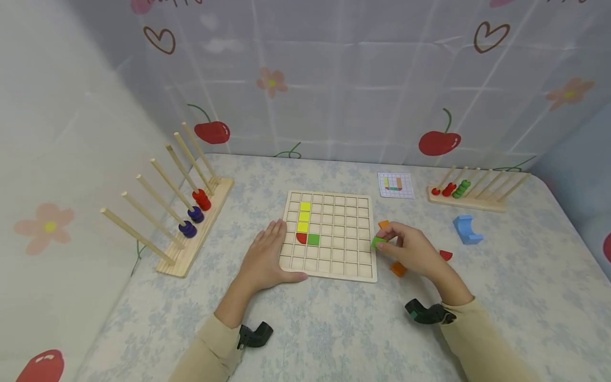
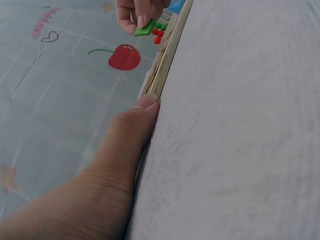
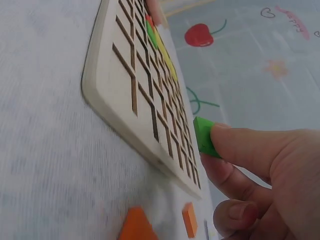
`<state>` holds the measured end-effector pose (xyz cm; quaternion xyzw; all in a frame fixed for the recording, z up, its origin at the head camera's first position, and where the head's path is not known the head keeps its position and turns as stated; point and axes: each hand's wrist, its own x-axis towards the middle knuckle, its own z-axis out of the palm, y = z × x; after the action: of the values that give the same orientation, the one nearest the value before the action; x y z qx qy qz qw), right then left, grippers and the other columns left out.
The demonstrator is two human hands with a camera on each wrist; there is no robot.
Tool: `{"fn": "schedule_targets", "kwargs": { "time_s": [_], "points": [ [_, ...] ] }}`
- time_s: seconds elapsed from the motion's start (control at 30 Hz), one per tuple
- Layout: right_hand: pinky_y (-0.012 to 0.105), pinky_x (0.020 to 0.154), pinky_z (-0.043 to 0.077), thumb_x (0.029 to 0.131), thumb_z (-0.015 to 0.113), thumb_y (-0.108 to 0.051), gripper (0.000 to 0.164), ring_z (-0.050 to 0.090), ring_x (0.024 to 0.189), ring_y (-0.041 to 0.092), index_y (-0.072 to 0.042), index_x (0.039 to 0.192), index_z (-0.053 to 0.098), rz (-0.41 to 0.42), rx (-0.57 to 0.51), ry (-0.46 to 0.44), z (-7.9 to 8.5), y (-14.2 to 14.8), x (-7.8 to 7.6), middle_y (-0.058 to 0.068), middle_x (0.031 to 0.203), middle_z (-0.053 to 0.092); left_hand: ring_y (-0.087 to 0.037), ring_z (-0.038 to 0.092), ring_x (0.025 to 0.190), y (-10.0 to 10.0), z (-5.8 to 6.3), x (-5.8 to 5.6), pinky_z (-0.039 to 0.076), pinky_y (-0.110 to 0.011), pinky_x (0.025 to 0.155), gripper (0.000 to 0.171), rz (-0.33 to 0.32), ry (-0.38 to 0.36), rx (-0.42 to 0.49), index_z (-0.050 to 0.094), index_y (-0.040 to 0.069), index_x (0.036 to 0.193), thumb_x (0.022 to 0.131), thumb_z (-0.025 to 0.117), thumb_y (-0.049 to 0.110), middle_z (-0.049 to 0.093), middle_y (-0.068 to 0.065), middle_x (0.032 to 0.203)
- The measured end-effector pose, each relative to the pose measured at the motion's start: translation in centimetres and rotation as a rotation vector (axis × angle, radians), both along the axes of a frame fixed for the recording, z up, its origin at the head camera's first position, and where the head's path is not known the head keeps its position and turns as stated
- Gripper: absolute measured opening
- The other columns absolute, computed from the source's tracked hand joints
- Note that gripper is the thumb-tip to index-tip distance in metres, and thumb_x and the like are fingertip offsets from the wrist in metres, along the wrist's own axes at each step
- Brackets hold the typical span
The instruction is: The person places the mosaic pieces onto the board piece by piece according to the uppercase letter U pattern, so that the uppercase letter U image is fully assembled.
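Observation:
A square wooden grid board [image 1: 341,239] lies on the table. Three yellow square tiles [image 1: 304,216] run down one of its left columns, with a red rounded tile [image 1: 302,238] below them and a green square tile [image 1: 313,240] beside the red one. My left hand [image 1: 267,260] rests at the board's left front corner, fingers straight, thumb along the front edge. Between thumb and fingers, my right hand [image 1: 412,249] pinches another green square tile [image 3: 204,136] by the board's right edge. Orange tiles [image 1: 398,269] and a red tile [image 1: 445,255] lie around the right hand.
A pattern card [image 1: 396,185] lies behind the board. At left stands a wooden peg rack [image 1: 195,249] with purple and red beads; a smaller peg rack [image 1: 468,200] with red and green beads is at back right. A blue curved block [image 1: 468,229] sits at right.

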<state>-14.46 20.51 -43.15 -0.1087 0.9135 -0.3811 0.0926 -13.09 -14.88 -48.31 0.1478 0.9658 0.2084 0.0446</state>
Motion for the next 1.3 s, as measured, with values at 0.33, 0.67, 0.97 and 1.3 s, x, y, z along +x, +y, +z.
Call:
{"fn": "schedule_targets", "kwargs": {
  "time_s": [0.33, 0.67, 0.97, 1.3],
  "points": [
    [0.028, 0.054, 0.044, 0.094, 0.069, -0.026, 0.012, 0.049, 0.062, 0.019, -0.020, 0.104, 0.067, 0.070, -0.105, -0.009, -0.2, -5.2, -1.6, 0.002, 0.101, 0.067, -0.020, 0.003, 0.157, 0.0, -0.1, 0.0, 0.009, -0.045, 0.127, 0.139, -0.001, 0.007, 0.008, 0.007, 0.008, 0.160, 0.062, 0.069, 0.084, 0.008, -0.006, 0.168],
    [0.027, 0.055, 0.044, 0.093, 0.070, -0.026, 0.010, 0.049, 0.057, 0.016, -0.021, 0.100, 0.067, 0.064, -0.082, 0.005, -0.6, -8.5, -2.4, 0.000, 0.096, 0.068, -0.019, 0.002, 0.156, 0.0, -0.1, 0.0, 0.009, -0.044, 0.128, 0.139, 0.006, -0.003, -0.007, 0.006, 0.009, 0.160, 0.062, 0.066, 0.087, 0.007, -0.005, 0.168],
    [0.032, 0.076, 0.049, 0.093, 0.071, -0.026, 0.010, 0.060, 0.085, 0.016, -0.018, 0.099, 0.068, 0.070, -0.068, 0.012, -0.7, -10.1, -2.5, -0.002, 0.094, 0.068, -0.020, 0.003, 0.156, 0.0, 0.0, 0.0, 0.009, -0.044, 0.128, 0.139, 0.006, 0.003, -0.009, 0.007, 0.008, 0.160, 0.062, 0.067, 0.086, 0.008, -0.007, 0.168],
    [0.032, 0.074, 0.050, 0.093, 0.071, -0.025, 0.011, 0.061, 0.081, 0.015, -0.019, 0.100, 0.067, 0.079, -0.043, 0.013, -0.9, -10.5, -2.5, -0.002, 0.094, 0.067, -0.019, 0.002, 0.156, 0.0, 0.0, 0.0, 0.009, -0.044, 0.128, 0.139, 0.005, 0.000, -0.010, 0.006, 0.009, 0.160, 0.062, 0.068, 0.085, 0.007, -0.005, 0.168]
  ]
}}
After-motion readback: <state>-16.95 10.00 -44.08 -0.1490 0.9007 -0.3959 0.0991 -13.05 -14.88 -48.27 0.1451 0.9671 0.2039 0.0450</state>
